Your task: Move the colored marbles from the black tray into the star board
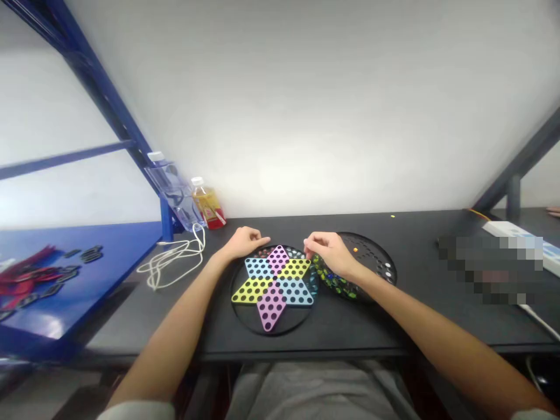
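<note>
Pink, yellow, blue star board, round-holed; right fingers pinched, left fingers loosely curled; any grip unclear.

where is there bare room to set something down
The black table looks bare between the marble tray and the blurred patch, beyond the right forearm. More shows between the left hand and right hand, toward the wall. It's crowded where the star board sits close beside the tray, and where the white cable lies near the bottles.
</note>
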The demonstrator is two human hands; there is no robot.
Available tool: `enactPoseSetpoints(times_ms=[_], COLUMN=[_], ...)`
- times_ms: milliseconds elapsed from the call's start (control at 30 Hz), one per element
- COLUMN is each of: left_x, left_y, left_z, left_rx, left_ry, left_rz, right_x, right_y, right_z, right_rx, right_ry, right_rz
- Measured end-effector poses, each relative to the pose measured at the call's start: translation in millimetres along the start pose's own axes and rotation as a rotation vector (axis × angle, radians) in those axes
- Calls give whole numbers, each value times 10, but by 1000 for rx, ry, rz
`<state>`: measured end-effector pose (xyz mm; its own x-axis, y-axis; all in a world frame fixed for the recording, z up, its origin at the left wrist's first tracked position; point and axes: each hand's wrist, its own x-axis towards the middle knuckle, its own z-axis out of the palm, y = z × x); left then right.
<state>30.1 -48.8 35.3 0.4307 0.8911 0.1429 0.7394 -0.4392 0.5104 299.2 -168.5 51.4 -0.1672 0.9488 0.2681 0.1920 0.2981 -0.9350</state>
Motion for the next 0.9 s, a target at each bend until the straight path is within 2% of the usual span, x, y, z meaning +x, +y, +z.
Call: enactPoseSetpoints(times_ms=[100,200,367,600,767,900], left_x=[-5,-9,-10,-6,-21,-25], left_y=[2,-4,-8,-12,14,49], left_z=[-2,-5,-6,-4,-41,-50], left_rx=[0,1,-2,-17,-93,-194], left_ry=[2,3,0,-2,-59,-142], left_rz=[4,6,1,-2,-14,15], right_x=[-23,-55,-66,-20,9,-5], right_y=[28,62,56,24,59,149], right_z=[-149,-206,-196,-279,-523,-794], right_rx=[-196,-347,-281,-307,-391,-448], right_ry=[-111,-164,-205,-150,-91,-137], right_rz=[-76,-142,-126,-103,-135,-99])
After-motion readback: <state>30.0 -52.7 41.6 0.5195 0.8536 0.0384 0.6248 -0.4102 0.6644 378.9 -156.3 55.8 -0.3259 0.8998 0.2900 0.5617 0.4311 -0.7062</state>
